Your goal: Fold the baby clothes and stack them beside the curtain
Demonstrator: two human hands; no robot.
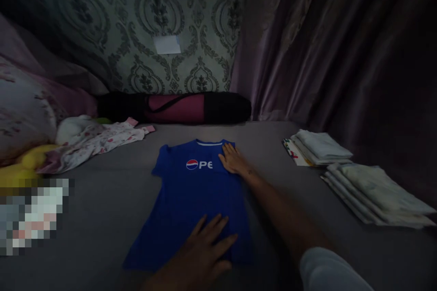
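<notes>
A blue T-shirt [184,200] lies spread flat on the grey bed sheet [99,218], its collar pointing away from me. Across its chest is a round red, white and blue logo with the letters "PE" showing. My right hand [234,160] rests with fingers stretched out on the shirt's upper right, near the shoulder, and covers that part. The right sleeve does not show. Over the lower part of the shirt is my left hand [206,248], fingers spread and holding nothing. Whether its palm touches the cloth I cannot tell.
Two stacks of folded cloth, one farther [321,145] and one nearer [378,191], lie on the right. A patterned child's garment [105,143] and a yellow soft item [27,163] are on the left. A black and pink long bag [177,108] lies along the wall.
</notes>
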